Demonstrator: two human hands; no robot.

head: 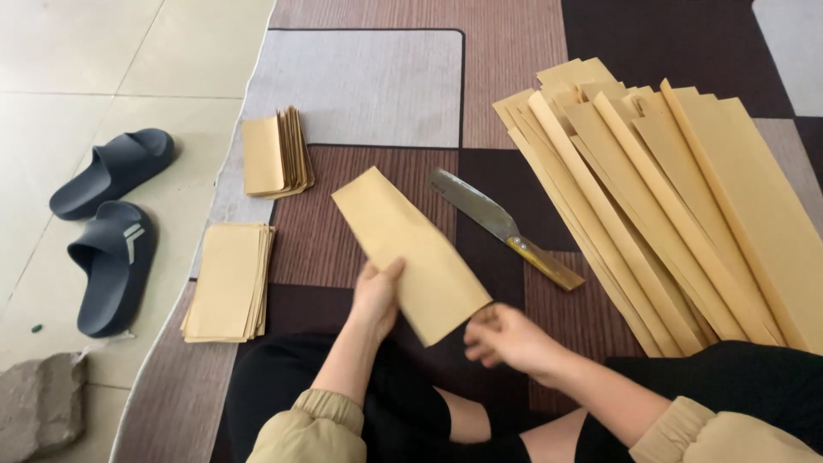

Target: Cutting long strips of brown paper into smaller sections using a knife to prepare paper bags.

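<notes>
Down at lap level in the head view, the left hand [377, 296] holds a tan paper piece [410, 253] by its near left edge, thumb on top and fingers underneath, so that grip is closed on the paper. The paper slants away from the person, its far end reaching up over the rug [360, 86] and its near corner pointing toward the right hand [506, 339]. That hand sits just beside the near corner, fingers loosely curled and holding nothing (whether the fingertips touch the paper's edge I cannot tell).

Just beyond the paper, to its right, a knife [501, 227] with a broad blade and a yellowish handle lies flat on the rug. Further right, a fan of long tan paper strips [669, 206] spreads out. To the left lie two stacks of cut pieces: a far stack [274, 154] and a near stack [227, 283]. A pair of dark slippers [111, 223] rests on the tiled floor [77, 51], with a grey stone [39, 403] nearby.
</notes>
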